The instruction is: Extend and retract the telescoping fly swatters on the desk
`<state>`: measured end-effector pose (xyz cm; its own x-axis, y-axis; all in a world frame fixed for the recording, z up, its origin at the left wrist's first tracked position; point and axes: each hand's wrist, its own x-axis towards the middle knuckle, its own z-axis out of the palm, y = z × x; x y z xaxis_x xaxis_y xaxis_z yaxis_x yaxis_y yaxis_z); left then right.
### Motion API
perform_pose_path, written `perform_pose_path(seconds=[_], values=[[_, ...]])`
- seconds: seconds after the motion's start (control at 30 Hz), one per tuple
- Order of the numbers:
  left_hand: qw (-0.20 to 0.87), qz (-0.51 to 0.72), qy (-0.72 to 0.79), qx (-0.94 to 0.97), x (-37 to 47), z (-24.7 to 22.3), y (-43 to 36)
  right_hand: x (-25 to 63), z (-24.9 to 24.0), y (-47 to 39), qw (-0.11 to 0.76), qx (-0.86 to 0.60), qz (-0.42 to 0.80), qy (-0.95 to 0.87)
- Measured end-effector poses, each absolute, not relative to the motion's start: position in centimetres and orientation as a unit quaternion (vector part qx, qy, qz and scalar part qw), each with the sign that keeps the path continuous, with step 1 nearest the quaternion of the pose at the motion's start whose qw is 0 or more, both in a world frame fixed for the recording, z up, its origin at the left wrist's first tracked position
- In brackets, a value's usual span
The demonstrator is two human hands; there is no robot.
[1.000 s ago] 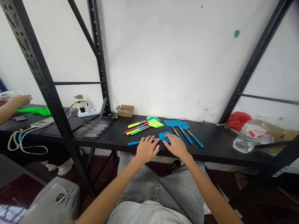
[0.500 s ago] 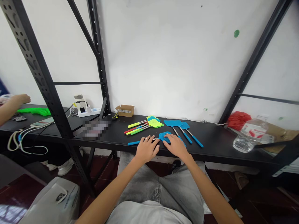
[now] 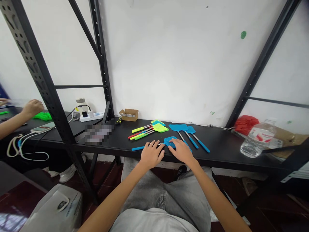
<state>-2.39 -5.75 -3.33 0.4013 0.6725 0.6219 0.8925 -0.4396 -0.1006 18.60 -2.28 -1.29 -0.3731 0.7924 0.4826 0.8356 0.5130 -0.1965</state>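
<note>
A blue fly swatter [image 3: 138,148] lies crosswise near the front edge of the black table, its handle pointing left. My left hand [image 3: 151,155] rests over its metal shaft, fingers spread. On the swatter's blue head lie the fingers of my right hand [image 3: 181,150], also stretched out and flat. Behind my hands is a pile of fly swatters [image 3: 160,128] with yellow, green and red handles. To the right, several blue fly swatters [image 3: 178,128] lie with heads toward the wall and handles slanting toward me.
A small open cardboard box [image 3: 129,114] stands by the wall. At the right are a clear water bottle [image 3: 257,138] and a red plastic bag [image 3: 246,124]. Black shelf posts [image 3: 45,77] rise on both sides. Another person's hand [image 3: 33,108] is at the far left, near a power strip [image 3: 94,116].
My hands and the swatters have stayed in place. At the far left, the other person's hand has moved right and a little down, and a second hand shows at the edge.
</note>
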Motion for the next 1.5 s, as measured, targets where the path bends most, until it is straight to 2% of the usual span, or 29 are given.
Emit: perform_pose_path(seconds=[1.5], values=[[0.221, -0.246, -0.483, -0.811, -2.39, -3.36, -5.88, 18.64, -1.75, -1.78, 0.268, -0.49, -0.052, -0.828]])
